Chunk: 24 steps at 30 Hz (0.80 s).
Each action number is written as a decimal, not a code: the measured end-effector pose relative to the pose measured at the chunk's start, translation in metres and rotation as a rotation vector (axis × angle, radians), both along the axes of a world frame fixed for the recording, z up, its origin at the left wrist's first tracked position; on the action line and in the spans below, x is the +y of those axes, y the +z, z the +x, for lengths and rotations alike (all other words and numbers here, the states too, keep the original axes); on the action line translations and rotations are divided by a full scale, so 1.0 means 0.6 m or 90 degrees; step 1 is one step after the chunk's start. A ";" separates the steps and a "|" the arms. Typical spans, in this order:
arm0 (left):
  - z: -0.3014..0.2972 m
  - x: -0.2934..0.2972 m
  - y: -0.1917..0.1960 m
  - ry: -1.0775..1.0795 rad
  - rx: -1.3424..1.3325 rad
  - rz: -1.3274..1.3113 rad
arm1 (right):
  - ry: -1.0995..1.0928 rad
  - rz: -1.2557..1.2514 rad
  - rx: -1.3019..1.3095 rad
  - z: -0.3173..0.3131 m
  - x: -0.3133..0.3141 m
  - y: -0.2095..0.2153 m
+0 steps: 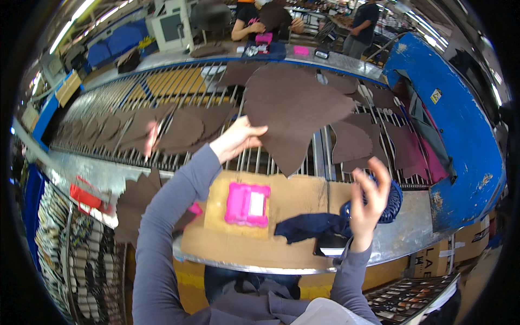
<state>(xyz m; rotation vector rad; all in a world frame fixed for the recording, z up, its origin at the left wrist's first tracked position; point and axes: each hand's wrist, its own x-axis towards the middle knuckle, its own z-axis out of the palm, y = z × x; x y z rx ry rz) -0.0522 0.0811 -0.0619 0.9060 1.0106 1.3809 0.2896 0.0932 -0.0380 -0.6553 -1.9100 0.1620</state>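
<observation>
L hand point(238, 140) is up over the near edge of the roller conveyor point(168, 97); its grip is narrow, thumb & fingers pinching the L edge of a large brown piece point(298, 103). That piece is flat, w/ rounded upper corners & a point at the bottom; it spans the middle of the rollers, overlapping other pcs, its tip hanging down to the far edge of the cardboard sheet point(298, 200).

R hand point(371, 200) is raised over the R end of the cardboard, grip wide, fingers spread & curled a bit, holding 0 items. It's in front of a dark blue fan point(392, 203), partly hiding it; can't tell if they touch.

Just L of the fan: a crumpled navy cloth point(309, 227), w/ a dark flat item point(330, 246) by its lower R edge. A bright pink block point(245, 205) w/ a white label sits on the cardboard, btwn the 2 forearms. Cardboard lies on the metal tabletop point(414, 219).

On the rollers, overlapping brown pcs point(184, 132) lie L of the L hand; more brown cutouts point(355, 142) lie to the R, near the blue machine housing point(460, 124). Across the conveyor, 1 co-worker point(246, 27) handles a dark brown pc point(276, 20).
</observation>
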 end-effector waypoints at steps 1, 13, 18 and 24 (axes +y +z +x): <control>-0.020 0.025 -0.031 0.004 -0.077 -0.017 | 0.017 -0.041 -0.005 -0.007 -0.008 -0.025; -0.028 0.260 -0.284 0.048 -0.276 -0.084 | -0.115 -0.358 -0.086 0.047 -0.075 -0.202; 0.058 0.305 -0.324 0.078 -0.310 -0.132 | -0.185 -0.396 -0.112 0.071 -0.080 -0.202; 0.098 0.300 -0.329 0.029 -0.285 -0.229 | -0.202 -0.417 -0.111 0.079 -0.084 -0.190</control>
